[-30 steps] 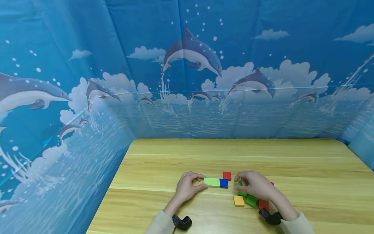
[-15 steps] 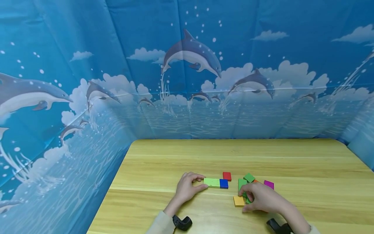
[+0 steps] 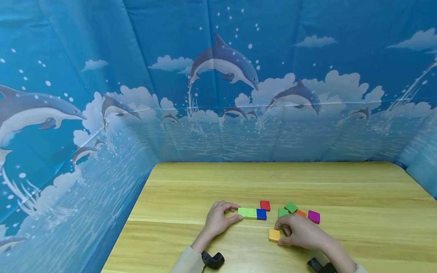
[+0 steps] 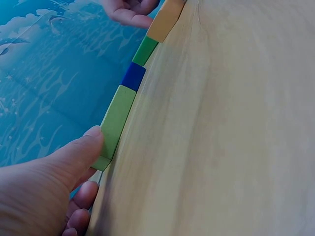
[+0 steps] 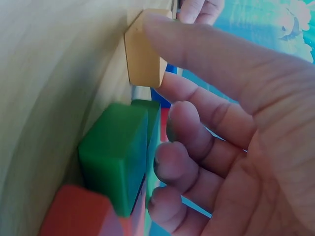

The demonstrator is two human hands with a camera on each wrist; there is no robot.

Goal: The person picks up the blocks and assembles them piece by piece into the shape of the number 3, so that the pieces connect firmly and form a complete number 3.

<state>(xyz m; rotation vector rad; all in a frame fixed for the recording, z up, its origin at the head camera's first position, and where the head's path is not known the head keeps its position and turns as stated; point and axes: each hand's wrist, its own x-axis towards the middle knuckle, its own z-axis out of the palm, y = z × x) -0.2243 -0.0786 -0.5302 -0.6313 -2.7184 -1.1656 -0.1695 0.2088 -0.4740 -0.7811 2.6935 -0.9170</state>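
Observation:
My left hand point(image 3: 218, 218) holds the left end of a light green oblong block point(image 3: 247, 213) between thumb and fingers. The block lies flat, its right end against a small blue square block point(image 3: 261, 214). In the head view my right hand point(image 3: 302, 232) pinches an orange-yellow square block point(image 3: 274, 235) between thumb and index finger, low over the table. The right wrist view shows the thumb on one face of this orange-yellow block point(image 5: 142, 54) and the other fingers loosely curled beside a green block point(image 5: 115, 152).
A red block point(image 3: 264, 205) lies just behind the blue one. Around the right hand are green blocks point(image 3: 291, 207), an orange block point(image 3: 300, 213) and a purple block point(image 3: 314, 217). A red-orange block point(image 5: 78, 214) shows in the right wrist view. The wooden table point(image 3: 187, 189) meets a dolphin-print cloth point(image 3: 218, 140).
My right hand has come down from the green blocks, taken hold of the orange-yellow block and shifted it slightly left. The left hand and its light green block stay put.

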